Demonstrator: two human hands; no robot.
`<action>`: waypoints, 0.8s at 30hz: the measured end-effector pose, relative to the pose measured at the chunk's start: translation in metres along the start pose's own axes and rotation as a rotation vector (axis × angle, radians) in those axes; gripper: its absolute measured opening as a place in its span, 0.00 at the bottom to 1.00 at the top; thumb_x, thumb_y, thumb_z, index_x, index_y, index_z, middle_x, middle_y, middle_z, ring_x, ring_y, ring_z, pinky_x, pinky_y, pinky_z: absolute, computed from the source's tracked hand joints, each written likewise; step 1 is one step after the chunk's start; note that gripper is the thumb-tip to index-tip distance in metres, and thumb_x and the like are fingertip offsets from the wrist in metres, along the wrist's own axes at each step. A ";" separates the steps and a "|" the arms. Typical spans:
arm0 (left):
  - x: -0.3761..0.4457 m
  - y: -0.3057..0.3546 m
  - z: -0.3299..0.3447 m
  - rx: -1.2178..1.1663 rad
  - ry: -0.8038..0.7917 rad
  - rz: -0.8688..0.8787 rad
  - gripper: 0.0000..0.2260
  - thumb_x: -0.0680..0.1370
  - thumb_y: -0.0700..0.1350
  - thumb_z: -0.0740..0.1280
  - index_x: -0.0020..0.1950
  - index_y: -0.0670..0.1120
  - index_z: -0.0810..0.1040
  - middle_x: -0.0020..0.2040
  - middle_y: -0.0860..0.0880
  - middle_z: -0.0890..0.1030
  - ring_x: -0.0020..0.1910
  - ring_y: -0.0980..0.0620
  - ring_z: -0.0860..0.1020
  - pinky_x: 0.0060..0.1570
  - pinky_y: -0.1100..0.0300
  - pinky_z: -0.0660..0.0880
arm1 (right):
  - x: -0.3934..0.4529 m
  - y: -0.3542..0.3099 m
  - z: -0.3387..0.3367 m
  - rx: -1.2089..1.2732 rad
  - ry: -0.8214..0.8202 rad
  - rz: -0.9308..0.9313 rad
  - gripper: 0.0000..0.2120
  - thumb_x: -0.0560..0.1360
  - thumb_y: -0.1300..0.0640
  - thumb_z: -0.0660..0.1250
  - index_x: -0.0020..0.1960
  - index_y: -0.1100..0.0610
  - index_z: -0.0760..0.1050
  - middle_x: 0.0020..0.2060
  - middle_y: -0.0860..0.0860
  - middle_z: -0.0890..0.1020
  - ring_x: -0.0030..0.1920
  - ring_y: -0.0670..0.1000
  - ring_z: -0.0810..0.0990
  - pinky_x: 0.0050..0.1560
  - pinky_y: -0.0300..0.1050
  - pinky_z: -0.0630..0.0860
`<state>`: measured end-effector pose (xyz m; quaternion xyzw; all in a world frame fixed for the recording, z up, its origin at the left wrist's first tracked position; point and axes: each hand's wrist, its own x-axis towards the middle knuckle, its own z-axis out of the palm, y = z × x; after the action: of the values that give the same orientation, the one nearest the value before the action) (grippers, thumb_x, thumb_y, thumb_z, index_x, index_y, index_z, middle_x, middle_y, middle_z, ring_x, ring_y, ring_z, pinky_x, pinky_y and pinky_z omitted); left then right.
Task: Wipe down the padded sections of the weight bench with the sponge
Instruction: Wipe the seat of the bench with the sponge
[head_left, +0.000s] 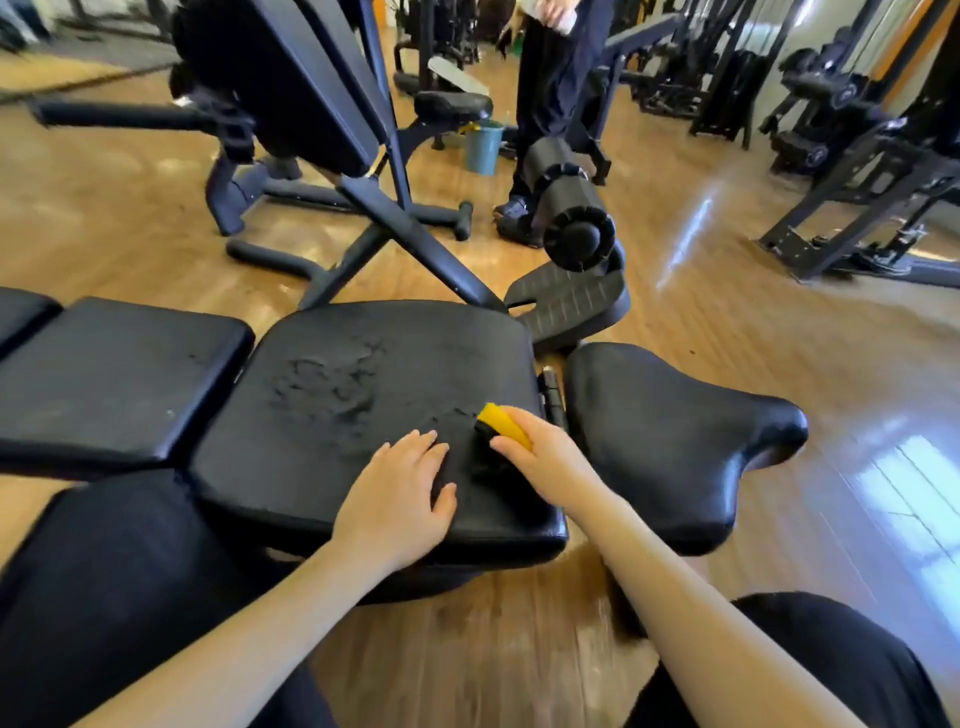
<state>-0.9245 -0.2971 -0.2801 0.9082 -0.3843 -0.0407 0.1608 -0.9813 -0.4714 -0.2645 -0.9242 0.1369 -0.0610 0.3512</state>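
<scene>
A black weight bench lies across the view in padded sections: a left pad (114, 379), a middle pad (363, 395) with worn, wet-looking patches, and a curved seat pad (670, 441) on the right. My right hand (545, 457) grips a yellow sponge (501, 423) with a dark scouring side, pressed on the right part of the middle pad. My left hand (400, 499) rests flat, fingers spread, on the same pad's near edge, just left of the sponge.
A person in dark trousers (545, 104) stands beyond the bench beside a teal bucket (483, 148). A foam roller pad (571, 213) and footplate (571, 301) stick out past the seat. Another bench (291, 78) and weight machines (857, 130) stand on the wooden floor. My knees are at the bottom.
</scene>
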 end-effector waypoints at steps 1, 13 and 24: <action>0.001 0.000 0.000 -0.008 0.003 -0.015 0.29 0.76 0.58 0.48 0.75 0.46 0.59 0.76 0.50 0.57 0.75 0.52 0.53 0.73 0.58 0.49 | 0.006 0.003 0.009 -0.063 -0.034 -0.016 0.23 0.74 0.50 0.66 0.68 0.53 0.68 0.68 0.48 0.71 0.67 0.48 0.68 0.65 0.39 0.63; 0.006 -0.012 0.011 0.149 -0.172 -0.068 0.29 0.73 0.56 0.54 0.68 0.39 0.70 0.69 0.41 0.70 0.69 0.42 0.68 0.64 0.47 0.67 | 0.018 0.045 0.009 -0.061 -0.203 -0.266 0.30 0.70 0.41 0.59 0.70 0.46 0.60 0.69 0.37 0.59 0.71 0.34 0.52 0.71 0.37 0.52; 0.025 -0.032 -0.110 -0.174 -0.570 -0.272 0.26 0.81 0.51 0.54 0.76 0.45 0.51 0.77 0.49 0.53 0.76 0.50 0.49 0.73 0.56 0.46 | 0.024 -0.046 -0.033 0.109 -0.323 0.432 0.21 0.76 0.59 0.64 0.68 0.57 0.66 0.64 0.52 0.74 0.63 0.53 0.74 0.62 0.39 0.66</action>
<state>-0.8626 -0.2653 -0.1849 0.8862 -0.2839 -0.3470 0.1169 -0.9556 -0.4660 -0.2087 -0.8511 0.2697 0.1564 0.4224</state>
